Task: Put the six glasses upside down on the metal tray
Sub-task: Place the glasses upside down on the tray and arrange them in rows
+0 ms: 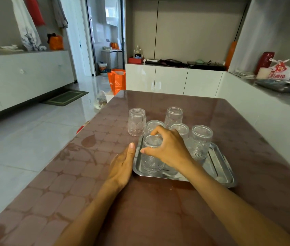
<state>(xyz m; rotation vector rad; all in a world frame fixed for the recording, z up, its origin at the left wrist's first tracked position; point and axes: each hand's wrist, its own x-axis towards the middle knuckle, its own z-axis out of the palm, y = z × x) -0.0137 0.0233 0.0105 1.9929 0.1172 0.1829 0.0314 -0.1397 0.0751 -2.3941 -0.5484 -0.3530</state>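
Nearest, left hand flat with fingers together on the glossy brown patterned table, touching the left rim of the rectangular metal tray. Right hand curled around the base of an upturned embossed clear glass at the tray's near-left corner. Apparently setting down; next likely calls for letting go, then reaching left and far for the tall glass off the tray. Beyond, white cabinets, an orange bag

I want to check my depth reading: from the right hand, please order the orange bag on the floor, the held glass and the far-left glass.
1. Held glass, under the right hand, on the metal tray.
2. Far-left glass, on the table beyond the tray.
3. Orange bag, on the floor past the table.
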